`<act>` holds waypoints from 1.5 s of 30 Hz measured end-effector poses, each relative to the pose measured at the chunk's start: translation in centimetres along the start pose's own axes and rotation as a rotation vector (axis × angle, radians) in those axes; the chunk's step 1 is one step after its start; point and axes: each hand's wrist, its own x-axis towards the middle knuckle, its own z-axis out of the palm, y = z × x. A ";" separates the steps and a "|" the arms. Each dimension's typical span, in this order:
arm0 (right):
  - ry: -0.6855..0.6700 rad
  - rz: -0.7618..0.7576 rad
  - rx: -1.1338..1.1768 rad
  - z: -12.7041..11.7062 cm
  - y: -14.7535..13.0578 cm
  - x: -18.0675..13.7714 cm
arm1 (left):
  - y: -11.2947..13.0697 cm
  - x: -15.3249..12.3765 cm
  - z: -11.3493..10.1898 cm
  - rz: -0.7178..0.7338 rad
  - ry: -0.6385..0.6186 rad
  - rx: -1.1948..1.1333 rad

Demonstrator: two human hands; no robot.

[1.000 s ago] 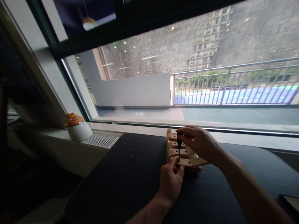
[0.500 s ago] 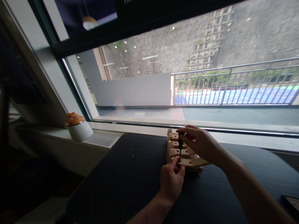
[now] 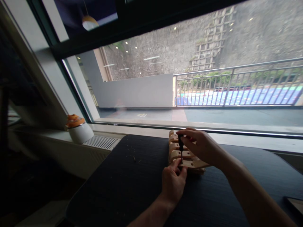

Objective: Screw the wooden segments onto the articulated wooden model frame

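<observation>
A screwdriver (image 3: 181, 144) with a black handle stands nearly upright, its top pinched in the fingers of my right hand (image 3: 205, 144). Its thin shaft reaches down to the nearest slat of a pale wooden piece (image 3: 188, 164) built of several slats with round dark holes and curved left ends. At that slat's near left end, the thumb and fingers of my left hand (image 3: 173, 182) close on the wood beside the screwdriver's tip. The tip itself, and any screw under it, are too small to make out. My right hand hides part of the wooden piece's right side.
The wooden piece rests on a dark table (image 3: 113, 186). A small thin item (image 3: 134, 159) and scattered crumbs lie left of it. A dark flat object (image 3: 294, 203) is at the right edge. Beyond, a white jar with an orange top (image 3: 80, 130) stands on the sill by the window.
The fingers of my right hand have shifted slightly around the screwdriver's handle. My left hand stays at the same slat, and the wooden piece keeps its place.
</observation>
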 end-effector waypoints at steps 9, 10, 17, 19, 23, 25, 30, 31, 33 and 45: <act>0.021 0.001 -0.007 -0.5 -0.3 0.0 | 0.2 -0.1 -0.1 0.003 -0.006 -0.008; 0.024 -0.002 -0.009 -0.6 -0.3 0.1 | 0.2 -0.1 -0.1 0.002 -0.007 -0.009; 0.022 0.072 -0.043 -0.5 -0.1 0.1 | 0.1 -0.1 0.0 0.002 -0.001 -0.021; 0.020 0.079 -0.057 -0.4 0.0 0.0 | 0.0 -0.1 0.1 0.000 -0.001 -0.028; 0.007 0.044 -0.037 -0.4 0.0 -0.1 | -0.1 0.0 0.1 -0.004 -0.006 -0.025; -0.014 0.044 -0.019 -0.3 0.0 -0.1 | -0.1 0.0 0.0 -0.004 -0.005 -0.020; -0.020 0.053 0.038 -0.2 0.2 -0.2 | 0.1 0.0 -0.1 -0.006 -0.011 -0.012; -0.016 0.051 0.043 -0.2 0.2 -0.2 | 0.1 0.0 -0.1 -0.004 -0.015 -0.015; -0.012 0.044 0.045 -0.3 0.2 -0.2 | 0.1 -0.1 -0.1 0.001 -0.015 -0.019; 0.030 0.088 -0.008 -0.3 -0.1 0.1 | 0.3 -0.1 -0.1 -0.009 -0.014 -0.037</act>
